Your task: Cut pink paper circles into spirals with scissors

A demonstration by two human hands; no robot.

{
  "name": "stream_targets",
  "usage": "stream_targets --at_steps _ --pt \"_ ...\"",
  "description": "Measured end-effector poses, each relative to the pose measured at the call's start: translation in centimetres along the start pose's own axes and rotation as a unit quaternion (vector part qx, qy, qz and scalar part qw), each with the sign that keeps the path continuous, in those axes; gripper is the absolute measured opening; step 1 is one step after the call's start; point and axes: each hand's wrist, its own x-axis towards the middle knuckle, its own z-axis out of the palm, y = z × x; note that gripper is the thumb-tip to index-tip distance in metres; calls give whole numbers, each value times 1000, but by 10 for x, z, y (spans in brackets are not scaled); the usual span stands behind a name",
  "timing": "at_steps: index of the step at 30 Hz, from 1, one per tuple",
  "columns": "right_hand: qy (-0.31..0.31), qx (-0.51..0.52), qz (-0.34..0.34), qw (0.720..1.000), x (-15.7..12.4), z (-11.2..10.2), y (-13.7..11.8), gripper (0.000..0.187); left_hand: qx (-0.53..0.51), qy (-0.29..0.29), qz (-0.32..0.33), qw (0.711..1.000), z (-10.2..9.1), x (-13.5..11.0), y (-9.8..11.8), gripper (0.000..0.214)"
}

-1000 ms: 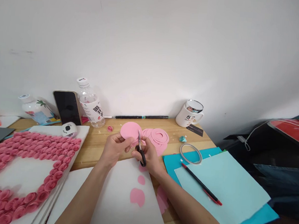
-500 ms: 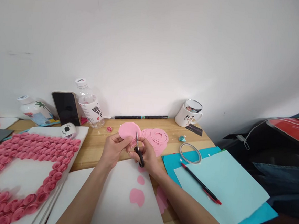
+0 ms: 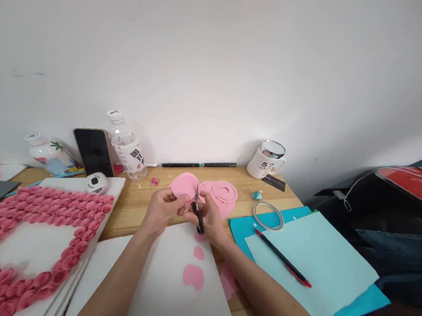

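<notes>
My left hand (image 3: 163,209) pinches a pink paper circle (image 3: 184,184) by its lower edge and holds it up over the desk. My right hand (image 3: 209,217) grips black-handled scissors (image 3: 198,212), whose blades point up into the circle's right edge. Behind my hands lies a pile of pink spiral-cut circles (image 3: 223,194). Small pink paper scraps (image 3: 193,275) lie on a white sheet (image 3: 171,291) below my hands.
A white board covered with pink paper roses (image 3: 25,241) lies at the left. Along the wall stand a phone (image 3: 93,151), a water bottle (image 3: 127,146), a black pen (image 3: 199,165) and a white mug (image 3: 267,161). Blue papers (image 3: 308,263), a red-black pen (image 3: 282,259) and a tape ring (image 3: 268,216) lie at right.
The scissors and the pink circle have shifted slightly as the blades work along the paper's edge; both hands stay in the same spot.
</notes>
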Motion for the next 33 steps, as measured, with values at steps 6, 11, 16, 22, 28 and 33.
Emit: stream_targets --at_steps 6,11,16,22,28,33 --pt "6 -14 -1 1000 1 -1 3 62 -21 4 1 1000 0 0 0 24" --pt "17 -45 4 999 1 -2 6 60 -40 7 1 999 -2 0 2 21" --pt "16 -48 13 999 0 -1 3 54 -51 7 12 999 -3 0 3 24" --pt "14 -60 29 998 0 -1 0 54 -70 16 9 997 -1 -1 6 24" --pt "3 -55 36 998 0 0 3 59 -83 10 -6 996 3 -2 6 19" --pt "-7 -41 8 999 0 -1 6 66 -54 10 -3 998 3 -1 5 21"
